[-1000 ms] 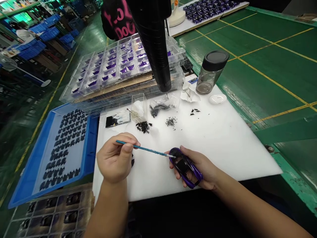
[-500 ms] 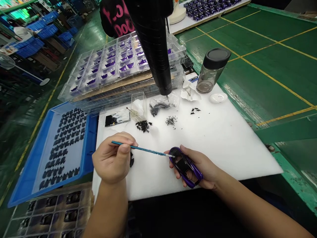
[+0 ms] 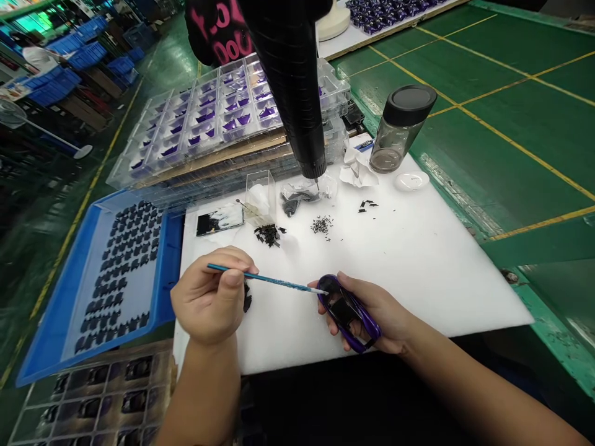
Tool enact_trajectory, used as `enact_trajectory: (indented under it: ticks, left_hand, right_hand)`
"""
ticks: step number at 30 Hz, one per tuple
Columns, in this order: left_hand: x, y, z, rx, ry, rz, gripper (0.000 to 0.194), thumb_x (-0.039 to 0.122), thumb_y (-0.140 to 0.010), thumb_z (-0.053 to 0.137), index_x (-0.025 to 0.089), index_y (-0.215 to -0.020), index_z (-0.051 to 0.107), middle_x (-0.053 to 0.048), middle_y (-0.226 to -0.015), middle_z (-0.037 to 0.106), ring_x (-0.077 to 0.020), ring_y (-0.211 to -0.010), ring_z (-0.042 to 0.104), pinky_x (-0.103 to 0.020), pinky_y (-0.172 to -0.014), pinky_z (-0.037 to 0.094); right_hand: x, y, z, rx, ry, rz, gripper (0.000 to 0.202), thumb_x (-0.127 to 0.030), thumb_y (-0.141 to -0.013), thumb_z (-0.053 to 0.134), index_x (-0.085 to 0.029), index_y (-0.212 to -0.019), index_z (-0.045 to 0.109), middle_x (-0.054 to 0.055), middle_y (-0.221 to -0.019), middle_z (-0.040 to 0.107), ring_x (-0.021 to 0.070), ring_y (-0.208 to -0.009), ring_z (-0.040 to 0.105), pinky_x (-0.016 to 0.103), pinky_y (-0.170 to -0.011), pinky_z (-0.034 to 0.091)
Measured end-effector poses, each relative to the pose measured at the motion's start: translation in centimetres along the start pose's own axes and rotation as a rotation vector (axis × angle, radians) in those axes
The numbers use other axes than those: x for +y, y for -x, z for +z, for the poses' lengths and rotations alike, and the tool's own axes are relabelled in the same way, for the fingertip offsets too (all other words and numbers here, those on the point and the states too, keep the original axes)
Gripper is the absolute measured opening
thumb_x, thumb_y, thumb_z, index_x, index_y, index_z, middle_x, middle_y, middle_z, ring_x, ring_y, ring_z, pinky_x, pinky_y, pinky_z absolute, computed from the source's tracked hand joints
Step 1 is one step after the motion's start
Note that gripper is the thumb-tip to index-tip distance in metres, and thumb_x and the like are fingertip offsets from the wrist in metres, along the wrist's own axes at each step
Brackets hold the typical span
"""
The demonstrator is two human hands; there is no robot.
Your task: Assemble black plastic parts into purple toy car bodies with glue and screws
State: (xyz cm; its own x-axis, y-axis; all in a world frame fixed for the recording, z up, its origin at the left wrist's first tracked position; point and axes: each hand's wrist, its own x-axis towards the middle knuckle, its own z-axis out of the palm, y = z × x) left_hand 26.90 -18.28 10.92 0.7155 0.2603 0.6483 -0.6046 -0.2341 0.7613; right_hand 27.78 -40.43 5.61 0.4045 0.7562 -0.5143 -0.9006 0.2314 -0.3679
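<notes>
My left hand [image 3: 216, 294] is closed in a pinch round a thin blue stick [image 3: 269, 280] with a pale tip, which looks like a small brush. The tip touches or hovers just over the upper end of a purple and black toy car body [image 3: 346, 313]; I cannot tell which. My right hand [image 3: 367, 303] is wrapped round that body from the right, with fingertips showing along its left edge. Beside my left hand lie some black parts [image 3: 247, 297], partly hidden by it. Farther up the white board [image 3: 418, 272] are a pile of small black pieces [image 3: 268, 235] and scattered screws [image 3: 321, 225].
A black electric screwdriver [image 3: 304, 124] hangs over the board. Behind stand stacked clear trays [image 3: 199, 124] of purple parts. To the left is a blue bin [image 3: 160, 272] of black parts; at the right back stand a lidded jar [image 3: 400, 130] and a white oval piece [image 3: 411, 181]. A person [image 3: 218, 31] is behind.
Both hands, the stick and the car body stay almost in place. The view has shifted very slightly.
</notes>
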Motion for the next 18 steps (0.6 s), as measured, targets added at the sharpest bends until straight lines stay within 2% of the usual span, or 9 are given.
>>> enact_trajectory:
  ticks: [5,12,18]
  left_hand:
    - [0.01,0.16,0.01,-0.042,-0.015,-0.024,0.008,0.021,-0.083,0.069,0.016,-0.078,0.070,-0.002,-0.060,0.062,-0.0157,-0.058,0.060,-0.031,-0.051,0.048]
    - [-0.11,-0.03,0.01,0.029,-0.015,-0.020,0.013,0.027,-0.081,0.071,0.016,-0.074,0.068,-0.001,-0.059,0.060,-0.0148,-0.054,0.058,-0.030,-0.047,0.047]
    - [-0.06,0.10,0.09,-0.025,-0.001,-0.005,0.007,0.019,-0.083,0.068,0.014,-0.078,0.070,-0.003,-0.060,0.061,-0.0167,-0.058,0.060,-0.032,-0.050,0.047]
  right_hand:
    - [-0.04,0.04,0.01,-0.007,0.009,-0.002,0.041,-0.045,-0.097,0.044,-0.014,-0.112,0.065,0.007,-0.087,0.062,0.0157,-0.062,0.063,0.024,-0.043,0.056]
    - [-0.03,0.09,0.03,-0.006,0.018,-0.006,0.039,-0.045,-0.096,0.045,-0.015,-0.113,0.065,0.007,-0.087,0.062,0.0159,-0.062,0.063,0.024,-0.043,0.057]
    - [0.05,0.03,-0.08,-0.013,0.037,-0.025,0.040,-0.046,-0.096,0.047,-0.015,-0.113,0.065,0.008,-0.088,0.062,0.0167,-0.063,0.064,0.025,-0.044,0.057]
